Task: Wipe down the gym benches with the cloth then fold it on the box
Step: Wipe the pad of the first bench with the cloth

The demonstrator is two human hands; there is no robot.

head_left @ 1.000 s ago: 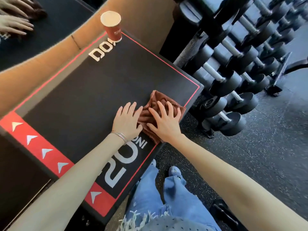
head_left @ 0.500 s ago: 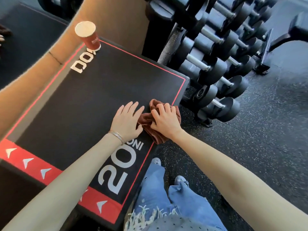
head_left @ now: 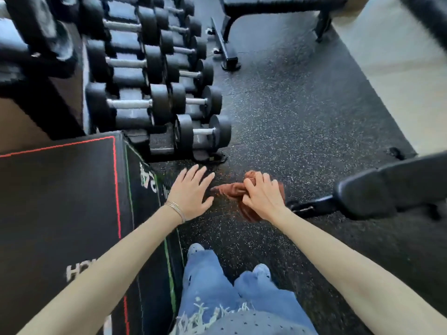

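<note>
My right hand (head_left: pixel 262 198) grips a bunched brown cloth (head_left: pixel 232 188) in the air above the speckled floor, to the right of the black box (head_left: pixel 60 201). Part of the cloth sticks out to the left of my fingers and part hangs below my palm. My left hand (head_left: pixel 191 191) is spread flat with straight fingers, holding nothing, just past the box's right edge. A black padded gym bench (head_left: pixel 391 184) reaches in from the right, close to my right hand. A second bench (head_left: pixel 278 3) stands at the far top.
A rack of black dumbbells (head_left: pixel 154 76) fills the upper left, right behind the box. A bench's floor foot (head_left: pixel 226 47) lies beyond it. My legs and shoes (head_left: pixel 196 249) stand on the floor between box and bench.
My right hand has lifted the cloth off the box top and carried it right over the floor. My left hand came off the box too. My view has swung right toward the benches.
</note>
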